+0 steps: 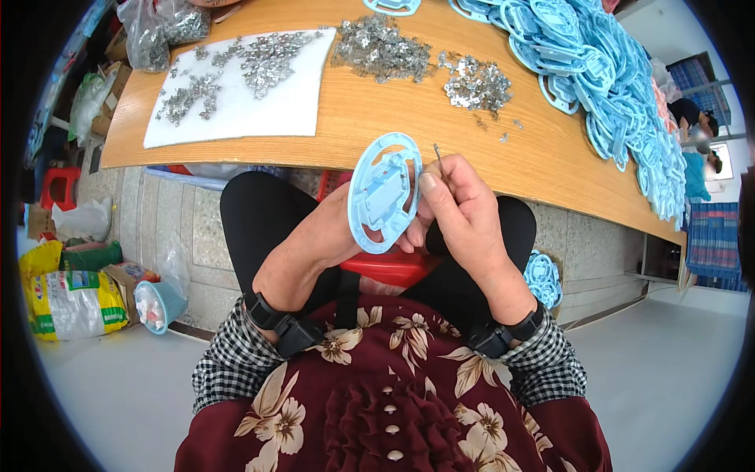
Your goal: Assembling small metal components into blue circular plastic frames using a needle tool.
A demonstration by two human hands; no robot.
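A light blue oval plastic part (pixel 387 200), shaped like a small steering wheel with a raised middle, is tilted up over my lap. My left hand (pixel 338 220) grips it from behind, its fingers mostly hidden by the part. At the part's right edge my right hand (pixel 460 200) pinches a thin, dark metal tool (pixel 437 149) between thumb and forefinger. Its upper end sticks out above my fingers; the rest is covered. Beyond my hands, small metal clips (pixel 271 63) lie scattered over a white foam sheet (pixel 236 126) on the wooden table.
Two heaps of metal pieces (pixel 381 49) sit on the wooden table (pixel 535 157). A large pile of blue plastic parts (pixel 598 79) covers its right side. On the floor at left are a light blue bin (pixel 161 307), a yellow sack (pixel 75 303) and a red stool (pixel 60 187).
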